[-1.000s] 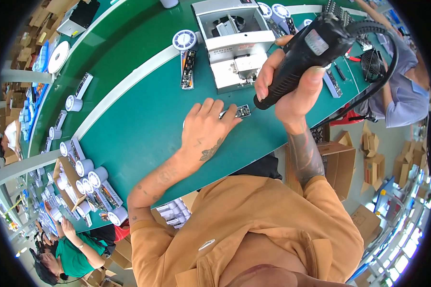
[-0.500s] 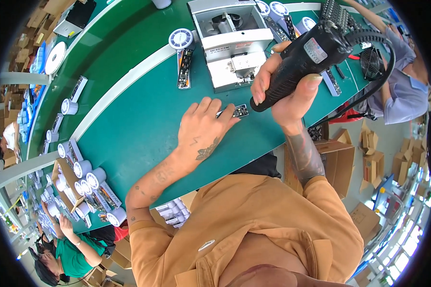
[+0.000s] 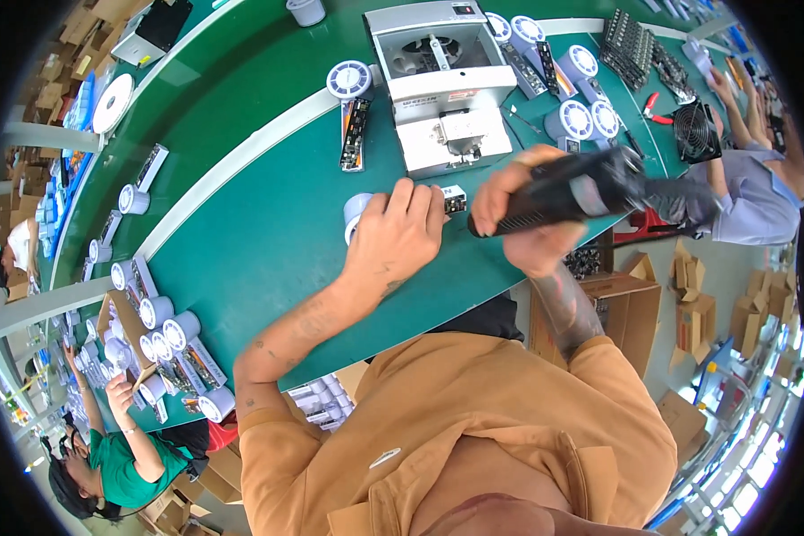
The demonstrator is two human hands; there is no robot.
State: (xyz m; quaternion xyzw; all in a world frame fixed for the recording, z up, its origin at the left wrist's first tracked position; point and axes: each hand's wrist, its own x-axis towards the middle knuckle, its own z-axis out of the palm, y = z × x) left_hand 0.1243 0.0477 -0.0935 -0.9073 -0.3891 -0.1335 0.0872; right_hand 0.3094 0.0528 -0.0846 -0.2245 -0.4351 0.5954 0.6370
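Note:
My left hand is closed over a long white housing on the green bench. A round white end pokes out to the left of the hand, and a bit of circuit board shows at the right end; my fingers cover the middle. Just to the right, my right hand is wrapped round a thick black electric screwdriver, smeared by motion and lying nearly level. Its narrow end points left toward the housing, apart from it, and a black cable trails off its right end.
Beyond my hands stands a grey metal machine with an open top. Similar white units with round caps lie around it, and more crowd the left end of the bench. Red-handled pliers and a black fan lie right, near a co-worker.
The housing under my left hand has turned, so its white side and round end now show. My right hand has lowered the screwdriver's cable end, bringing it closer to level.

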